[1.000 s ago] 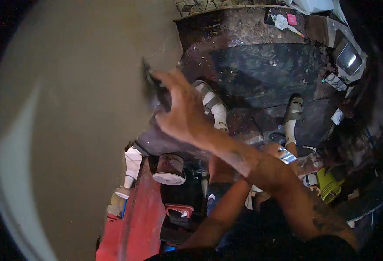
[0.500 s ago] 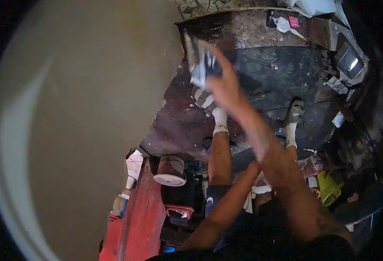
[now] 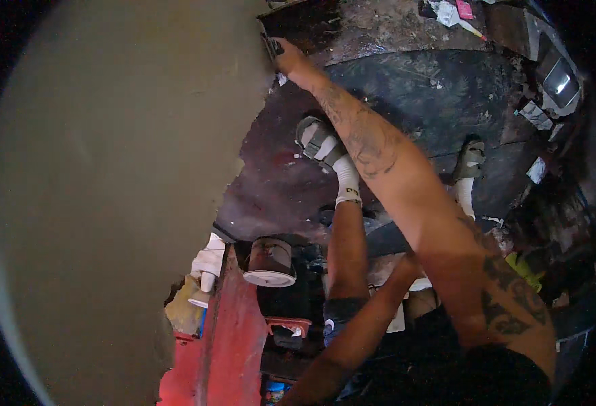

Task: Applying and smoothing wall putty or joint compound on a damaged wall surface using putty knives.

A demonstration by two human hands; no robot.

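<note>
My right hand [image 3: 292,59] is closed round what looks like a plastering trowel [image 3: 269,49], seen nearly edge-on. Its blade lies at the far edge of a broad, smooth grey-brown plastered surface [image 3: 128,155] that fills the left side. The right arm stretches up and to the left across the view. From the lower edge, my left forearm [image 3: 362,331] rises toward the middle; behind the right arm, its hand is hidden.
Below the surface's ragged edge are a red board [image 3: 233,338], a dirty bucket [image 3: 271,260] and a yellow sponge-like piece [image 3: 183,312]. Dark sheeting [image 3: 420,95] covers the ground under my sandalled feet [image 3: 321,142]. Paper scraps [image 3: 536,115] and a yellow-green container [image 3: 524,272] lie right.
My right hand has carried the trowel up and left onto the plastered surface's far edge. The blade has turned from face-on to nearly edge-on. The view has shifted slightly.
</note>
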